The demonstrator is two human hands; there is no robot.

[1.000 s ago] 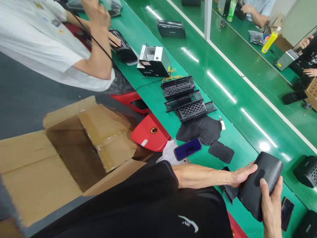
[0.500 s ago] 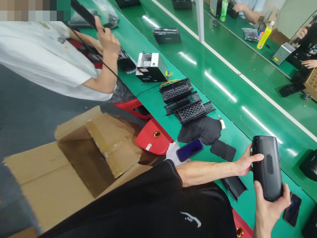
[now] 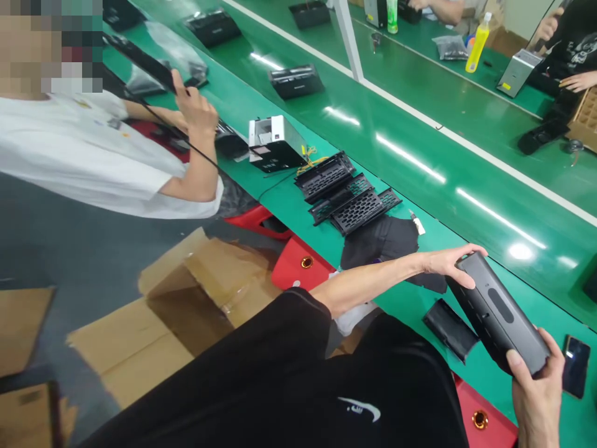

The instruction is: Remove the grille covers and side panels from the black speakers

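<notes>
The black casing is up off the green bench, its 5 o'clock end clasped by the right hand and its 11 o'clock end cupped by the left hand, while 1 curved black panel at its 9 o'clock apparently lies unfitted.

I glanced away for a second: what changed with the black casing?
The black casing, upright half a second ago, now slants with its far end tipped left. The left hand shifted from its side onto that far end; the right hand keeps its grip on the near end. The vented panels on the green bench stayed put.
</notes>
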